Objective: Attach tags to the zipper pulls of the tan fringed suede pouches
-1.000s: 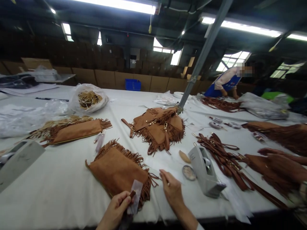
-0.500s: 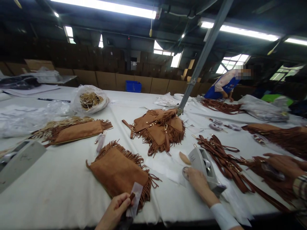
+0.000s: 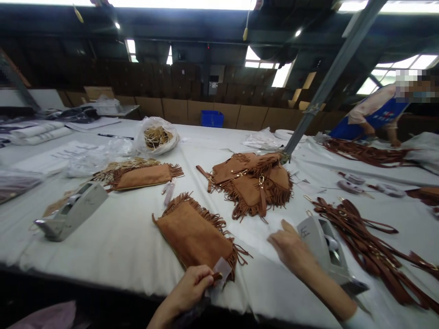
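My left hand (image 3: 194,285) is closed at the near edge of the table, pinching the end of a brown leather strap (image 3: 217,276). A translucent white strip (image 3: 222,268) sits against that strap. Just beyond lies a brown suede fringed pouch (image 3: 194,230), flat on the cloth. My right hand (image 3: 293,249) reaches over the table to the right of the pouch, beside a grey tape dispenser (image 3: 324,246). Its fingertips are blurred and turned away, so what they hold, if anything, is hidden. A small tan piece (image 3: 290,227) shows just behind this hand.
A heap of fringed bags (image 3: 252,183) lies ahead, with brown straps (image 3: 363,246) at right. Another fringed pouch (image 3: 142,177) and a second dispenser (image 3: 73,210) are at left. A post (image 3: 315,105) rises beyond the heap. A co-worker (image 3: 373,112) bends over the far right.
The view has swung right to left, so things sit further right. My right hand has shifted a little towards the fringed bags from beside the dispenser. My left hand keeps its pinch.
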Tool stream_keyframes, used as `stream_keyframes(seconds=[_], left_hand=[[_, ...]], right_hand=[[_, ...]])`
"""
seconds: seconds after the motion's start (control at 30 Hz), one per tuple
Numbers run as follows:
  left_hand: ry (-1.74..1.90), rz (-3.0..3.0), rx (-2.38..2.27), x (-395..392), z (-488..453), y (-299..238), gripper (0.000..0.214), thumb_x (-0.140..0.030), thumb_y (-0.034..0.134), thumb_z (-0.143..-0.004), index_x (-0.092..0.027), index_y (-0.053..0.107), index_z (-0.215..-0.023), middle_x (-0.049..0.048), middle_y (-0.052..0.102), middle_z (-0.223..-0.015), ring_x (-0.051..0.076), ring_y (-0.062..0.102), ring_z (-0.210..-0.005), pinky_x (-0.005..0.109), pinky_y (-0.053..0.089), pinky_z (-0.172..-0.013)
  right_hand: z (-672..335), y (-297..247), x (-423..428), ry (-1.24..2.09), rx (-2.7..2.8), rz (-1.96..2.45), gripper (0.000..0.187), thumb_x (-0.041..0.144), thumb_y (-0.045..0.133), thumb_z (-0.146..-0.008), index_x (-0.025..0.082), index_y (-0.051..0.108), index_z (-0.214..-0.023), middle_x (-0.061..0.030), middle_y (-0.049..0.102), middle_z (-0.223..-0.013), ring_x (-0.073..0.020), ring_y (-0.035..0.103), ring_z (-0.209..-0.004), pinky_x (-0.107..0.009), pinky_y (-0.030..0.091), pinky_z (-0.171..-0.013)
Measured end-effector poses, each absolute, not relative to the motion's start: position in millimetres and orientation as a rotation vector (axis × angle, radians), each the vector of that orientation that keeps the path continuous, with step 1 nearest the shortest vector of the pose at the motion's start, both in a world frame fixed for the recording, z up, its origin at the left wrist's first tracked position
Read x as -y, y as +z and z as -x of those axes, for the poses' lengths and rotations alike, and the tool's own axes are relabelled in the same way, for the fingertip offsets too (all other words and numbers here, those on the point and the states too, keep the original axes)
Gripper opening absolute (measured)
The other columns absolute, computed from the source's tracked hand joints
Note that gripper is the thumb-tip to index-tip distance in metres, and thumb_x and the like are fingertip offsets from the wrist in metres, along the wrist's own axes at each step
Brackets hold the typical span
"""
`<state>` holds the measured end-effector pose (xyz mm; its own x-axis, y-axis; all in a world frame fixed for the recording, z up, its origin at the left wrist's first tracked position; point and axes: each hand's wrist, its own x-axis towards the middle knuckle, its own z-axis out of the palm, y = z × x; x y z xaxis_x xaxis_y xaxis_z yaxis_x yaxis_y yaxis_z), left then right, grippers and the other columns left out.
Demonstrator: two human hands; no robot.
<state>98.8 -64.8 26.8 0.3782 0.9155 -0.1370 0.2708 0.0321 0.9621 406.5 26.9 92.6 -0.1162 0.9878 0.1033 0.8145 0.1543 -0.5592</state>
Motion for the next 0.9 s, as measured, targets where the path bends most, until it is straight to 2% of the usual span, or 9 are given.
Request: stream_keyframes(seconds=[0.1, 0.2, 0.27, 0.37, 0.57, 0.63, 0.73, 0.8, 0.9], left_hand=[[0.633, -1.689, -1.106, 63, -101, 36, 0.026, -0.028, 0.045, -0.088, -0.017, 0.060, -0.070, 0.0004, 0.056, -0.071, 0.015, 0.051, -0.068, 0.024, 0.035, -0.064], [0.584, -1.798, -1.076, 63, -102, 41, 0.021, -0.022, 0.045, -0.086, -0.018, 0.062, -0.075, 0.0023, 0.061, -0.075, 0.016, 0.054, -0.070, 0.025, 0.037, -0.065], [0.591, -1.816, -1.015, 63, -102, 43, 0.021, -0.020, 0.044, -0.086, -0.018, 0.064, -0.082, 0.0041, 0.064, -0.081, 0.018, 0.057, -0.076, 0.026, 0.040, -0.069], [0.684, -1.767, -0.946, 64, -98, 44, 0.022, -0.022, 0.044, -0.087, -0.019, 0.066, -0.089, 0.0068, 0.067, -0.093, 0.020, 0.060, -0.087, 0.027, 0.043, -0.079], [0.935, -1.400, -1.084, 65, -88, 27, 0.033, -0.036, 0.046, -0.089, -0.016, 0.065, -0.072, 0.0106, 0.058, -0.121, 0.021, 0.058, -0.099, 0.031, 0.043, -0.091], [1.030, -1.243, -1.137, 67, -88, 18, 0.038, -0.043, 0.043, -0.089, -0.015, 0.062, -0.073, 0.0111, 0.059, -0.114, 0.017, 0.061, -0.080, 0.030, 0.047, -0.079], [1.074, -1.154, -1.173, 71, -91, 10, 0.036, -0.048, 0.043, -0.089, -0.016, 0.058, -0.081, 0.0036, 0.060, -0.082, 0.012, 0.053, -0.058, 0.026, 0.044, -0.061], [1.041, -1.174, -1.203, 74, -95, 9, 0.036, -0.049, 0.043, -0.089, -0.017, 0.055, -0.079, -0.0010, 0.053, -0.066, 0.012, 0.049, -0.057, 0.024, 0.039, -0.057], [1.005, -1.267, -1.279, 78, -101, 11, 0.037, -0.048, 0.040, -0.090, -0.018, 0.052, -0.072, -0.0019, 0.048, -0.062, 0.013, 0.045, -0.059, 0.024, 0.034, -0.057]], right_hand=[[-339, 102, -18, 0.781, 2.428, 1.127, 0.009, 0.020, 0.061, -0.074, 0.023, 0.068, -0.070, -0.0046, 0.069, -0.083, -0.0192, 0.061, -0.082, -0.027, 0.044, -0.076], [-289, 94, -13, 0.893, 2.614, 0.870, 0.012, 0.012, 0.066, -0.059, 0.023, 0.069, -0.063, -0.0009, 0.067, -0.066, -0.0164, 0.057, -0.063, -0.024, 0.042, -0.062], [-273, 84, -11, 0.966, 2.598, 0.917, 0.016, 0.008, 0.065, -0.051, 0.024, 0.065, -0.049, 0.0042, 0.055, -0.045, -0.0119, 0.044, -0.045, -0.023, 0.034, -0.051], [-272, 72, -10, 1.039, 2.511, 1.030, 0.018, 0.010, 0.063, -0.049, 0.025, 0.063, -0.039, 0.0066, 0.043, -0.032, -0.0088, 0.029, -0.037, -0.023, 0.024, -0.044], [-293, 61, -7, 1.461, 1.989, 1.398, 0.011, 0.026, 0.071, -0.057, 0.019, 0.067, -0.050, 0.0028, 0.055, -0.043, -0.0081, 0.038, -0.041, -0.021, 0.023, -0.043], [-296, 54, -2, 1.690, 1.591, 1.468, 0.028, 0.039, 0.073, -0.060, 0.016, 0.062, -0.049, 0.0032, 0.052, -0.042, -0.0069, 0.034, -0.039, -0.021, 0.020, -0.042], [-292, 43, 6, 1.895, 1.060, 1.479, 0.039, 0.049, 0.075, -0.059, 0.016, 0.056, -0.051, 0.0069, 0.042, -0.039, -0.0047, 0.026, -0.038, -0.019, 0.013, -0.040], [-287, 39, 10, 1.943, 0.832, 1.446, 0.037, 0.043, 0.079, -0.054, 0.015, 0.055, -0.054, 0.0080, 0.042, -0.041, -0.0043, 0.029, -0.039, -0.018, 0.015, -0.041], [-277, 38, 12, 1.951, 0.650, 1.379, 0.033, 0.036, 0.082, -0.052, 0.015, 0.057, -0.060, 0.0064, 0.047, -0.048, -0.0050, 0.035, -0.043, -0.016, 0.021, -0.041]])
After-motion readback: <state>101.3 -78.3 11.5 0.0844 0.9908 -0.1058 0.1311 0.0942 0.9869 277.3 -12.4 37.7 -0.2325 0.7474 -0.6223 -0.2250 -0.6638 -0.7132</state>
